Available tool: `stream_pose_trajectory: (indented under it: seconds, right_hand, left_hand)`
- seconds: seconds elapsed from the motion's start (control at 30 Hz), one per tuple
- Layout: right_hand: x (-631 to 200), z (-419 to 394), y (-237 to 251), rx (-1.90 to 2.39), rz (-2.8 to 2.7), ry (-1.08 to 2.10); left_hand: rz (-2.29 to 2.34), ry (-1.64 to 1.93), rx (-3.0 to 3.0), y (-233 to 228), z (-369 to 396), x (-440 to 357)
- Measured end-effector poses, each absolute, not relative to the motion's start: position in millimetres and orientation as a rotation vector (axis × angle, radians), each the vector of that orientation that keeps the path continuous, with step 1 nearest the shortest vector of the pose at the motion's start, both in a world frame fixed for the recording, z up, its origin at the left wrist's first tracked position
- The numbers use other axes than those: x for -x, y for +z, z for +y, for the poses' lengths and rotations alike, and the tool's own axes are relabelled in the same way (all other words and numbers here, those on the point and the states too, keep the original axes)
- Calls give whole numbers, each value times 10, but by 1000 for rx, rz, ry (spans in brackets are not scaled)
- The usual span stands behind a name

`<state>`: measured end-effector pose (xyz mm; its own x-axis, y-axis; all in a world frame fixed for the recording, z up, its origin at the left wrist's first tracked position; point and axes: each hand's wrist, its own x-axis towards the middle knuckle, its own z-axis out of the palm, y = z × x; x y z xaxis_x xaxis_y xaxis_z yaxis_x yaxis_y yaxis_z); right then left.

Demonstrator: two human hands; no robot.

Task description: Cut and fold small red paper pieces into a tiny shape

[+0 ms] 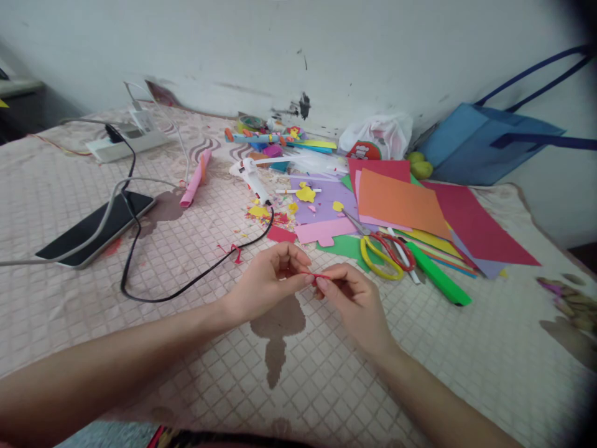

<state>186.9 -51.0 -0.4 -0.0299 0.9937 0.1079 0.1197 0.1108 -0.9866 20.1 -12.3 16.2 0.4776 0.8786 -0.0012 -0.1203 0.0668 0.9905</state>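
A thin red strip (313,275), probably paper, is pinched between both hands above the tablecloth. My left hand (275,274) grips one end with thumb and fingertips. The other end sits in the closed fingers of my right hand (352,295). Behind the hands lie a pink paper cutout (326,231) and green paper (338,249). A pair of scissors with yellow handles (383,261) rests near my right hand, beside a red-handled pair (405,252). Thin red scraps (237,252) are left of my left hand.
A white glue gun (252,179) trails a black cord (186,289) across the left side. Further left are a phone (97,227), a power strip (128,146) and a pink roll (196,178). To the right lie a green cutter (438,274), coloured sheets (401,202) and a blue bag (471,143).
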Motion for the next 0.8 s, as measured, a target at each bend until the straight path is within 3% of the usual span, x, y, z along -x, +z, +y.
stream_pose_trajectory:
  seconds: [0.4, 0.67, 0.8]
  right_hand:
    - [-1924, -461, 33, 1223, -1480, 1174]
    - [-1892, -497, 61, 1275, -1470, 1055]
    - [-1904, -472, 27, 1227, -1374, 1236]
  left_hand:
    - [770, 827, -1628, 186, -108, -168]
    - [771, 799, -1332, 145, -84, -192]
    - [791, 747, -1101, 142, -65, -186]
